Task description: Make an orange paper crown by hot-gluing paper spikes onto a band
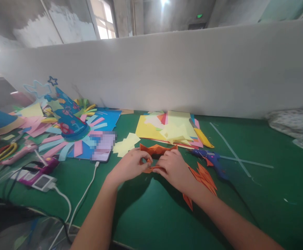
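Observation:
Both my hands hold a folded orange paper piece (158,150) above the green table, its pointed corners showing beyond my knuckles. My left hand (133,163) pinches its left part between thumb and fingers. On the other side, my right hand (173,170) is closed on the right part, close to the left fingertips. More folded orange paper pieces (205,177) lie beneath and beside my right forearm. A blue glue gun (211,158) rests on the table to the right of my right hand. Fingers cover part of the paper being held.
Sheets of coloured paper (148,128) and a yellow utility knife (203,138) lie ahead. At the left are a blue cone hat (69,118), a phone (104,147) with a white cable, a pink glue gun (18,154) and scissors (7,151). A white partition (167,73) stands behind.

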`<control>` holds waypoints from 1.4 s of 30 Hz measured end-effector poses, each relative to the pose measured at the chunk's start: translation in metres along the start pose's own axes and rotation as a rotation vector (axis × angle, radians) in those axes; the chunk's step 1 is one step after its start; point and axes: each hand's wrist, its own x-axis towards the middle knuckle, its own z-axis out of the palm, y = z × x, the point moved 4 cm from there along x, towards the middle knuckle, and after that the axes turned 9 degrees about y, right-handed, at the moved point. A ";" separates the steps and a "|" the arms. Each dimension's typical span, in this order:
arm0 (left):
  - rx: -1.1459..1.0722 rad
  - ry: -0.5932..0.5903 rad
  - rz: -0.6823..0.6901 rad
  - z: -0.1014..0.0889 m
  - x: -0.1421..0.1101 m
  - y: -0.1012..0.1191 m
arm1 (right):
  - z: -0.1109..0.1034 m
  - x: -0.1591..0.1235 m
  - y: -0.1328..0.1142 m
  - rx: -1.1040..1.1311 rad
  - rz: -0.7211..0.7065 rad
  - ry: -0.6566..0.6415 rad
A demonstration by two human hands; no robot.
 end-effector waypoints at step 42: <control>0.015 -0.014 0.023 0.019 -0.007 -0.011 | -0.002 0.001 0.000 -0.023 0.003 -0.020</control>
